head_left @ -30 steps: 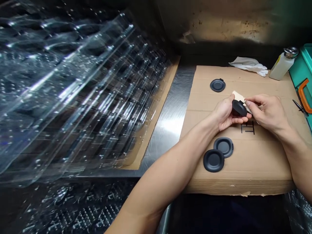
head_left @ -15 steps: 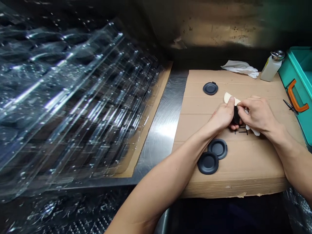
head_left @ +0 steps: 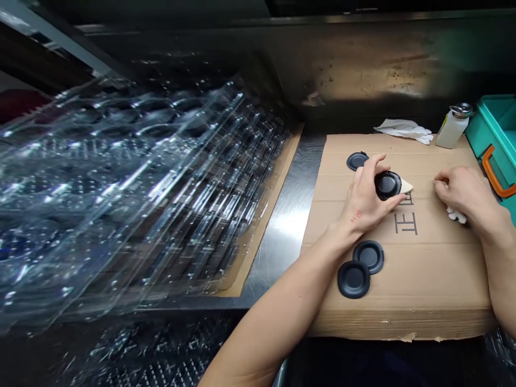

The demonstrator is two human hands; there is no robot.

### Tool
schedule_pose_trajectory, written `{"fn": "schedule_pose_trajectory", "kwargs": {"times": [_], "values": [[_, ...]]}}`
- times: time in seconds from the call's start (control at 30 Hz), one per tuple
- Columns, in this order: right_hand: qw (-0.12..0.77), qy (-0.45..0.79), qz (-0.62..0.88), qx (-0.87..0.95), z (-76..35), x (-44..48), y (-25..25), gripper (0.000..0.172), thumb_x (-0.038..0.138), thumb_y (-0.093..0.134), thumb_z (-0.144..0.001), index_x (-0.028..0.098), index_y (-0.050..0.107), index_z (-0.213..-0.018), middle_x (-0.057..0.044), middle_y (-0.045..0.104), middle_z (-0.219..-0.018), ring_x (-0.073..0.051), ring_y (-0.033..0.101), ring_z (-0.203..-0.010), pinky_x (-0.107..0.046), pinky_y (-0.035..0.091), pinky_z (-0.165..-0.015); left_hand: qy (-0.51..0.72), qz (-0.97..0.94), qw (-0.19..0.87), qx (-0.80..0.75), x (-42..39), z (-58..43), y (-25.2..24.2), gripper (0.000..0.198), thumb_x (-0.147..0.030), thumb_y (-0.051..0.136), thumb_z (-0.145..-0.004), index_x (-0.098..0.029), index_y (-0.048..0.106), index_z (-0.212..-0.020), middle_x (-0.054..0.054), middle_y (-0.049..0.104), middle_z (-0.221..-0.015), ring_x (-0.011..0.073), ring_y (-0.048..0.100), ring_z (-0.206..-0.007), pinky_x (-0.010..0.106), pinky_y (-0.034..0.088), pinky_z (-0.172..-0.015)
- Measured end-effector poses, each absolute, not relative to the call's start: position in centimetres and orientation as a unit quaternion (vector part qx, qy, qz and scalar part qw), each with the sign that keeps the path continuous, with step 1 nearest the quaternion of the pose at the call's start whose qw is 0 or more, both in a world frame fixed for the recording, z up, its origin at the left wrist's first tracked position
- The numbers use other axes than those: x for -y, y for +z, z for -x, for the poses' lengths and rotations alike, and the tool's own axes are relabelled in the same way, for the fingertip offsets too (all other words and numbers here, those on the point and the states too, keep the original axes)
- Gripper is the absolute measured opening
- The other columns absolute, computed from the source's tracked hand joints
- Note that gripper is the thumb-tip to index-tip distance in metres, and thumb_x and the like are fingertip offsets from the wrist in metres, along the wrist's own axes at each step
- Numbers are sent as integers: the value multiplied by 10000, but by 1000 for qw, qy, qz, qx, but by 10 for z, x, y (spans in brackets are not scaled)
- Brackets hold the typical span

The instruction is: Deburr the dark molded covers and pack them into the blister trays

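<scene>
A glossy black oval part (head_left: 387, 184) with a rim is between the thumb and fingers of my left hand (head_left: 363, 196). From its right side sticks out a cream-coloured flat piece (head_left: 407, 186); how it joins the part is hidden. Apart from these, further right, my right hand (head_left: 467, 189) is closed, with a bit of white cloth (head_left: 457, 215) showing under the curled fingers. Just beyond my left hand lies a dark oval cap (head_left: 357, 160). Two more dark caps overlap near my left forearm, the front cap (head_left: 353, 279) and the rear cap (head_left: 368, 257).
A cardboard sheet (head_left: 443, 269) covers the work surface. At the back are a white glove (head_left: 405, 130) and a pump bottle (head_left: 450, 128). A teal bin (head_left: 479, 121) with an orange handle stands right. Stacked clear plastic trays (head_left: 161, 193) fill the left side.
My hands have separated: the right has moved away to the right. My left hand has turned the black part so its oval face shows. The camera view has shifted slightly.
</scene>
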State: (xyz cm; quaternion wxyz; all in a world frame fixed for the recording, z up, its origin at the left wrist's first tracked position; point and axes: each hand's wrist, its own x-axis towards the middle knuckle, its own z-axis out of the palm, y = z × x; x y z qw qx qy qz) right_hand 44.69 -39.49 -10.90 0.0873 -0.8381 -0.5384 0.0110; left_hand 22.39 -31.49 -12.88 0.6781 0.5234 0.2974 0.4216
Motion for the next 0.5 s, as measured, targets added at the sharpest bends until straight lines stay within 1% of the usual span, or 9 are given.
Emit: {"fn": "schedule_pose_trajectory", "kwargs": {"times": [0.03, 0.1, 0.17, 0.23, 0.3, 0.33, 0.4, 0.43, 0.5], "values": [[74, -6, 842, 535, -450, 395, -110, 309, 311, 549, -872, 204, 796, -1023, -167, 752, -960, -391, 668, -989, -490, 490, -834, 420, -522, 681, -295, 317, -223, -127, 604, -242, 887, -740, -238, 630, -1287, 128, 661, -1338, 330, 495, -1419, 402, 458, -1127], [100, -46, 819, 564, -448, 394, -115, 397, 333, 547, -896, 187, 749, -1206, -189, 711, -1184, -415, 608, -1143, -538, 472, -928, 416, -526, 681, -294, 320, -222, -124, 578, -263, 862, -774, -234, 617, -1296, 131, 651, -1352, 338, 475, -1427, 416, 458, -1131], [150, -54, 758, 633, -438, 392, -121, 504, 372, 545, -922, 193, 647, -1382, -171, 631, -1372, -397, 544, -1253, -546, 439, -1015, 414, -537, 674, -293, 322, -222, -121, 579, -271, 851, -785, -229, 606, -1308, 135, 647, -1354, 342, 466, -1427, 421, 459, -1131], [170, -14, 693, 701, -423, 389, -129, 577, 394, 561, -922, 222, 560, -1472, -133, 580, -1461, -367, 521, -1282, -522, 427, -1043, 417, -541, 669, -293, 324, -222, -120, 561, -282, 832, -805, -222, 603, -1313, 142, 645, -1352, 344, 466, -1423, 423, 459, -1129], [161, 23, 664, 730, -409, 387, -136, 579, 367, 579, -905, 245, 545, -1470, -109, 577, -1470, -349, 526, -1262, -495, 431, -1021, 423, -535, 669, -297, 325, -223, -120, 523, -292, 809, -828, -219, 609, -1305, 142, 645, -1353, 338, 477, -1416, 416, 463, -1124], [153, 30, 665, 730, -404, 386, -140, 534, 343, 574, -904, 250, 571, -1430, -104, 597, -1439, -340, 534, -1237, -480, 434, -1000, 426, -533, 667, -299, 326, -224, -120, 504, -287, 805, -830, -218, 617, -1293, 140, 648, -1351, 332, 486, -1411, 406, 465, -1121], [140, 31, 680, 719, -399, 385, -144, 382, 328, 546, -930, 253, 648, -1290, -102, 649, -1326, -320, 552, -1171, -450, 435, -951, 428, -548, 654, -298, 325, -226, -120, 470, -255, 828, -801, -211, 653, -1235, 128, 660, -1335, 320, 509, -1395, 374, 465, -1114], [135, 29, 686, 714, -399, 385, -146, 320, 353, 532, -952, 256, 674, -1222, -103, 665, -1264, -313, 559, -1138, -441, 432, -931, 425, -564, 643, -295, 324, -226, -119, 437, -239, 839, -786, -206, 676, -1190, 118, 673, -1311, 311, 528, -1378, 354, 466, -1105], [135, 25, 689, 712, -401, 384, -147, 314, 446, 520, -984, 271, 695, -1177, -100, 673, -1174, -307, 569, -1085, -434, 426, -906, 414, -593, 627, -290, 319, -223, -113, 307, -247, 820, -808, -199, 713, -1092, 89, 711, -1216, 277, 593, -1297, 313, 485, -1053]]}}
